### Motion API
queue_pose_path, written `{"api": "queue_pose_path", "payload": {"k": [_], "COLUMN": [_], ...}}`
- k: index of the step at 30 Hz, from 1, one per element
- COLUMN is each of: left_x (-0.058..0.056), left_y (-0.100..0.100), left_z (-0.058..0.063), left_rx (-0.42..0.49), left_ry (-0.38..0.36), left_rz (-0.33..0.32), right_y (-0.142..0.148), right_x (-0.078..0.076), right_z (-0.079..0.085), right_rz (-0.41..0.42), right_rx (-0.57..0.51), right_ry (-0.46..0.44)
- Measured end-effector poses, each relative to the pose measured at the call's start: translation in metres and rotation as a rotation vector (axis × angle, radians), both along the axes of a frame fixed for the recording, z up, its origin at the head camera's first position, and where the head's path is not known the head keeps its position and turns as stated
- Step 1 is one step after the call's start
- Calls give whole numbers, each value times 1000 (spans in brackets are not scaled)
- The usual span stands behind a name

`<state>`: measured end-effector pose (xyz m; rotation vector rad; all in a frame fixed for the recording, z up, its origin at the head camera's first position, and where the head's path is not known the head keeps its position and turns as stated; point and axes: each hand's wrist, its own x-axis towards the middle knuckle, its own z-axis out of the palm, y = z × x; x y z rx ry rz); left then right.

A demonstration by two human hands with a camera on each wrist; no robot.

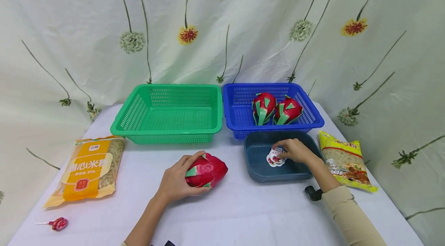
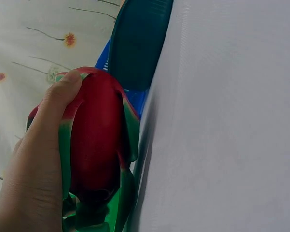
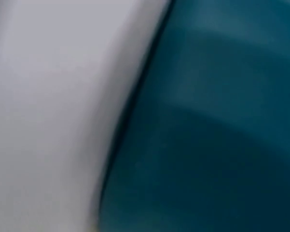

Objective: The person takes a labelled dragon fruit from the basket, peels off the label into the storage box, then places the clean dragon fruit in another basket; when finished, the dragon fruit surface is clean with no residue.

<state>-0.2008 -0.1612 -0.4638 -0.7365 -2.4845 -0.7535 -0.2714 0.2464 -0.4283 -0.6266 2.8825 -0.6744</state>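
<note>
A red dragon fruit (image 1: 210, 170) with green scales lies on the white cloth. My left hand (image 1: 180, 179) grips it by its scaly end, and the left wrist view shows the thumb along the side of the dragon fruit (image 2: 97, 135). Inside a dark teal tray (image 1: 255, 174), my right hand (image 1: 295, 150) reaches down to a small pile of round white stickers (image 1: 274, 161) with red print. Thumb and index finger pinch a sticker at the top of the pile. The right wrist view has only the tray's side (image 3: 207, 121) and white cloth, with the hand out of sight.
At the back stand a green basket (image 1: 167, 138) and a blue basket (image 1: 240, 127) holding two more dragon fruits (image 1: 287, 111). A yellow pasta bag (image 1: 347, 161) lies right of the tray. Far left are an orange pasta bag (image 1: 88, 170) and a lollipop (image 1: 59, 223).
</note>
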Motion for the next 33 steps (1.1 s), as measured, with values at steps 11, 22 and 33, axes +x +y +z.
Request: {"api": "queue_pose_path", "payload": {"k": [11, 22, 33], "left_x": [0, 0, 1], "left_y": [0, 0, 0], "left_z": [0, 1, 2], "left_rx": [-13, -22, -16], "left_ry": [8, 18, 7], "left_rz": [-15, -16, -8], "right_y": [2, 8, 5], "right_x": [2, 5, 10], "right_z": [-3, -4, -1], "right_rz": [8, 55, 31], "right_rx": [69, 156, 188], "right_ry": [-105, -180, -10]}}
